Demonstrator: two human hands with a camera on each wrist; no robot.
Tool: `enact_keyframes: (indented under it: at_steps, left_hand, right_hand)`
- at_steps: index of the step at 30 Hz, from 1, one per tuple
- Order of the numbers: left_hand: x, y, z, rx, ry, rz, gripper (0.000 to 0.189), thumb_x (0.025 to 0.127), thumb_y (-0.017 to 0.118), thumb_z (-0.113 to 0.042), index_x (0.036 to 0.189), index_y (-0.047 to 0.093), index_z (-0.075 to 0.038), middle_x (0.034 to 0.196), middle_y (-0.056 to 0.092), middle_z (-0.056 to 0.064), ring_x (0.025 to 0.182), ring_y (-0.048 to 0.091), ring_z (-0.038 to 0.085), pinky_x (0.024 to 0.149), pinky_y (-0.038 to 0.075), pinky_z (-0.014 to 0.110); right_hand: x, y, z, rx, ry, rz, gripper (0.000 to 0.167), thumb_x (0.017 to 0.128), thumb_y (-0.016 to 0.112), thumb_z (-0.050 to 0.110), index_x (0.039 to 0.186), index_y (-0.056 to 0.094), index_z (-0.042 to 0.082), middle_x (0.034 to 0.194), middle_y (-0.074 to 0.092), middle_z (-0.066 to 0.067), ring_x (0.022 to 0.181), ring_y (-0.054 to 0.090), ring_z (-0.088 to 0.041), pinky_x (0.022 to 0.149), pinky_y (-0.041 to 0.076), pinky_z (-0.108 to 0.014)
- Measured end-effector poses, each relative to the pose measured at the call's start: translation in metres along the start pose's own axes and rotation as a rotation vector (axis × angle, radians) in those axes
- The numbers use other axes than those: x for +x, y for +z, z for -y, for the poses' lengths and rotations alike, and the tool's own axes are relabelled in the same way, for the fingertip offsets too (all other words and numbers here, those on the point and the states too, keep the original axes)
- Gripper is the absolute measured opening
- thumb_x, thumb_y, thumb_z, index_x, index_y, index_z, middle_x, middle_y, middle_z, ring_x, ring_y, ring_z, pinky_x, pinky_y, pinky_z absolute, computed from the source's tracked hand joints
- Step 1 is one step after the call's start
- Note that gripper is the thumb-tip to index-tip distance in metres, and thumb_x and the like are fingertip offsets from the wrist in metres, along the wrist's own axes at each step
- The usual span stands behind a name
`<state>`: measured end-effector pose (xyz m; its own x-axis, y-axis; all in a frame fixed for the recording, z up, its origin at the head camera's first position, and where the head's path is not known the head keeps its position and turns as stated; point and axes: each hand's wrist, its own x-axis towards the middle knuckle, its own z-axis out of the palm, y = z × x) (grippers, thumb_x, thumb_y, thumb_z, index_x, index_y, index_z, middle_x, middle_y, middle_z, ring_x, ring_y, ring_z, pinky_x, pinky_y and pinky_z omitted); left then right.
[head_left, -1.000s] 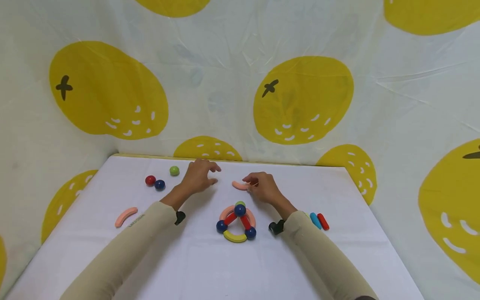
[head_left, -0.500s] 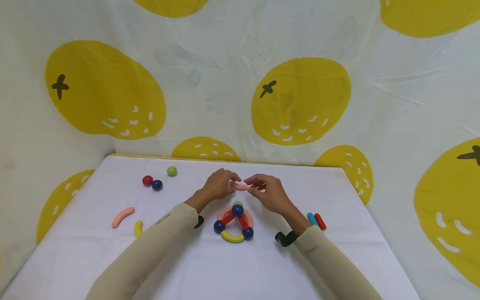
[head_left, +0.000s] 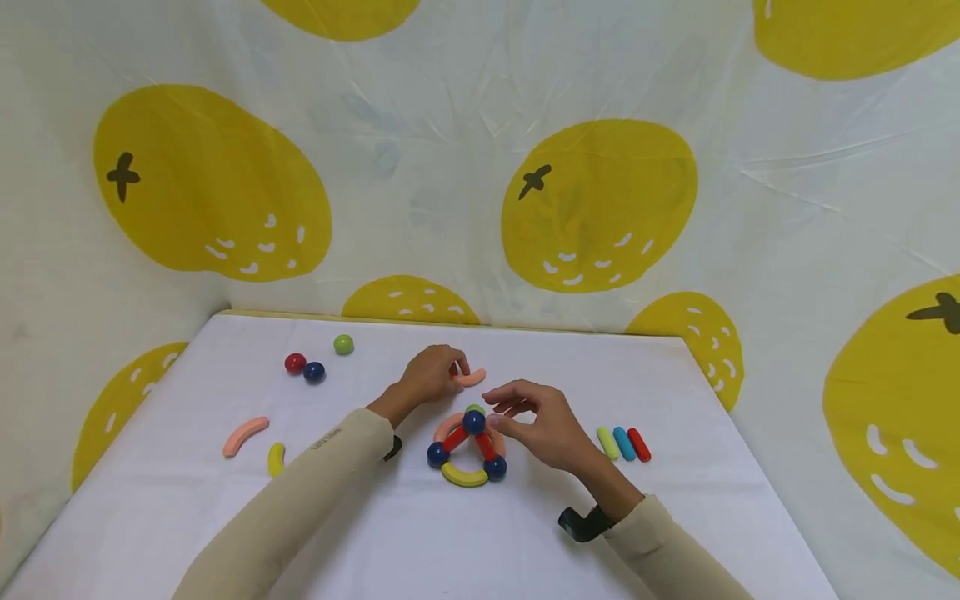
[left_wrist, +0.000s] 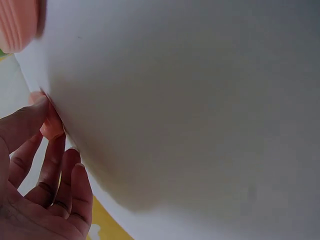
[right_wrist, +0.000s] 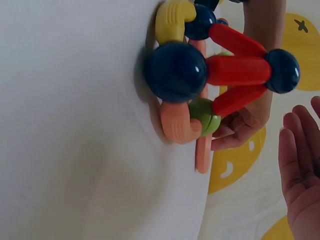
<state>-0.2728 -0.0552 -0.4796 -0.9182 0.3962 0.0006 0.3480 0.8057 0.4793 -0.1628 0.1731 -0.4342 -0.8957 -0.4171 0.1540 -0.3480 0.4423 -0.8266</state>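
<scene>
Supporting the ball-and-rod frame (head_left: 474, 423), the white tabletop (head_left: 420, 550) spreads out around it. Left of the frame, a tan sleeve (head_left: 285, 500) carries dark lettering too small to read. The right hand (head_left: 546, 423), just right of the frame's top, has loosely extended fingers, thumb apart from them. Beyond the frame and to its left, the left hand (head_left: 432, 374) pinches a curved pink stick (head_left: 472, 380). Behind the frame, that stick's long axis runs roughly left to right, free end pointing right and slightly away.
</scene>
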Motion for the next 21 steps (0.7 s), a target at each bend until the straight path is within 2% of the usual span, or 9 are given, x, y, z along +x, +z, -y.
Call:
enact_keyframes:
  at_steps: [4, 9, 14, 21]
  left_hand:
    - [-0.003, 0.0, 0.006, -0.006, -0.004, -0.018, 0.018, 0.092, 0.084, -0.019, 0.108, 0.076, -0.015, 0.098, 0.07, 0.005, 0.09, 0.06, 0.02, 0.082, 0.054, 0.035]
    - [-0.013, -0.009, 0.014, -0.083, -0.011, -0.041, 0.016, 0.096, 0.079, -0.022, 0.11, 0.076, -0.015, 0.098, 0.072, 0.005, 0.089, 0.061, 0.02, 0.079, 0.053, 0.034]
    - [-0.03, -0.026, 0.024, -0.166, -0.02, -0.073, 0.019, 0.1, 0.075, -0.024, 0.115, 0.076, -0.012, 0.1, 0.075, 0.006, 0.088, 0.064, 0.02, 0.077, 0.055, 0.032]
    - [-0.061, -0.05, 0.039, -0.255, -0.062, -0.068, 0.024, 0.101, 0.075, -0.026, 0.119, 0.075, -0.01, 0.102, 0.075, 0.006, 0.092, 0.065, 0.02, 0.076, 0.057, 0.03]
  right_hand:
    - [-0.003, 0.007, -0.001, 0.027, -0.018, 0.007, 0.034, 0.095, 0.083, 0.027, 0.127, 0.074, 0.019, 0.126, 0.077, -0.004, 0.114, 0.071, -0.022, 0.1, 0.06, -0.041]
    - [-0.002, 0.013, 0.001, 0.042, -0.038, 0.011, 0.032, 0.094, 0.083, 0.024, 0.125, 0.075, 0.022, 0.122, 0.077, 0.005, 0.116, 0.07, -0.019, 0.103, 0.059, -0.048]
    - [0.0, 0.017, 0.001, 0.025, -0.039, 0.002, 0.031, 0.094, 0.084, 0.021, 0.124, 0.077, 0.021, 0.12, 0.076, 0.01, 0.114, 0.07, -0.014, 0.103, 0.059, -0.047]
    - [0.002, 0.023, -0.002, 0.021, -0.033, 0.025, 0.03, 0.094, 0.082, 0.015, 0.123, 0.078, 0.023, 0.117, 0.075, 0.014, 0.115, 0.069, -0.011, 0.103, 0.059, -0.049]
